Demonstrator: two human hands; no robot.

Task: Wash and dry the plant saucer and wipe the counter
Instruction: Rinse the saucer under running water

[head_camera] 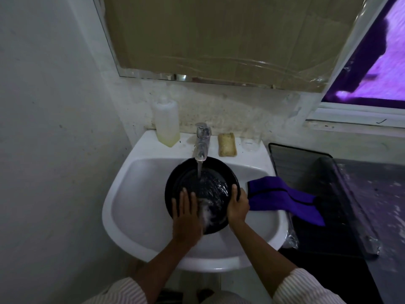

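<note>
A round black plant saucer [186, 178] is held tilted over the white sink [140, 185], under the chrome tap [202, 141]. Water runs from the tap onto the saucer's middle and spills off its near edge. My right hand [237, 205] grips the saucer's right rim, thumb on the inside. My left hand [186, 216] lies flat on the saucer's lower left part, fingers spread, blurred by motion. A purple cloth [285, 198] hangs over the sink's right rim onto the dark counter [361, 194].
On the sink's back ledge stand a translucent soap bottle [167, 123], a yellowish sponge [227, 144] and a clear glass [250, 141]. A dark drying mat or rack [306, 172] lies right of the sink. A wall closes the left side; a covered mirror hangs above.
</note>
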